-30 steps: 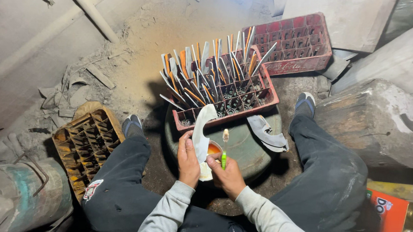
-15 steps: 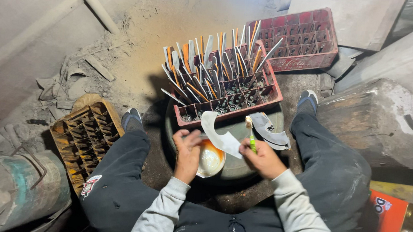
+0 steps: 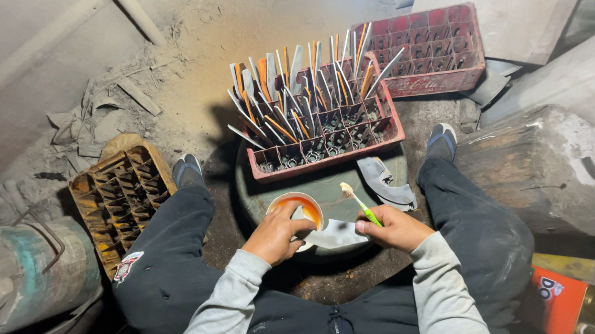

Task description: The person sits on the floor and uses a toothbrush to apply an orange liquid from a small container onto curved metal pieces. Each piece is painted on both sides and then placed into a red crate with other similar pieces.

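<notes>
Toothbrush [image 3: 358, 204] clamped in the right hand [image 3: 390, 228], bristles pointing up-left toward the orange bowl [image 3: 300, 208], which the left hand [image 3: 276, 231] grips, just beside.

Blade [image 3: 338, 235] half hidden under hands; cup [image 3: 300, 208] contents unclear; yellow crate [image 3: 120, 201] partly behind knee.

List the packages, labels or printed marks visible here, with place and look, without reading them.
Orange and gold metal can: bottom right corner, white lettering.
Small white and red round badge: on the dark trouser leg, lower left.
Far red plastic crate: top right, faint pale lettering along its front wall.
</notes>
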Demonstrator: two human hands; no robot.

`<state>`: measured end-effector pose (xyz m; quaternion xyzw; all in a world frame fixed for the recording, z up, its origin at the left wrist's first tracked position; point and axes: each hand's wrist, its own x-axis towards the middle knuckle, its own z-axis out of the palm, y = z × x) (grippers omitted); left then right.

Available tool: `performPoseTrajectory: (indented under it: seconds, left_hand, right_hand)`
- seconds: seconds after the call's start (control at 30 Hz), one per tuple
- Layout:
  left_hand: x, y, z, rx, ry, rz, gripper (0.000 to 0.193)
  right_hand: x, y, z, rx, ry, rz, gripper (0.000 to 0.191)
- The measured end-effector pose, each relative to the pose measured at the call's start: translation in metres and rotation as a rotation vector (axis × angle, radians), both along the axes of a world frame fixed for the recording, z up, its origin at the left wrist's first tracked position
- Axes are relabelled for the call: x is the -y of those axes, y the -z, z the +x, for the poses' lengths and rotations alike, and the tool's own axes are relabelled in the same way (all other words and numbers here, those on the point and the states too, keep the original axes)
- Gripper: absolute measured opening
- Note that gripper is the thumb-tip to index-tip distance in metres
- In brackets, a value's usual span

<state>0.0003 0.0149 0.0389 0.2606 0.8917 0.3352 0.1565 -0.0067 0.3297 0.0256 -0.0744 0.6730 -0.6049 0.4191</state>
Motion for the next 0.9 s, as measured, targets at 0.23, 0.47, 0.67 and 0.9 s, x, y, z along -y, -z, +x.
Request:
performPoseTrajectory:
  seconds: [0.23,0.47,0.67,0.9]
  left_hand:
    - [0.039,0.004,-0.012,-0.052,-0.37,0.155,0.04]
    - [0.046,-0.006,-0.019,-0.038,-0.518,0.203,0.041]
    - [0.041,-0.009,-0.02,-0.004,-0.508,0.191,0.04]
    - [0.042,0.001,-0.02,-0.004,-0.548,0.076,0.039]
  right_hand:
    - [0.024,0.028,-0.003,-0.458,0.358,0.466,0.025]
    - [0.095,0.053,0.022,-0.67,0.079,0.878,0.035]
    - [0.105,0.053,0.022,-0.721,0.029,0.984,0.042]
    - [0.078,0.058,0.016,-0.542,0.023,0.953,0.033]
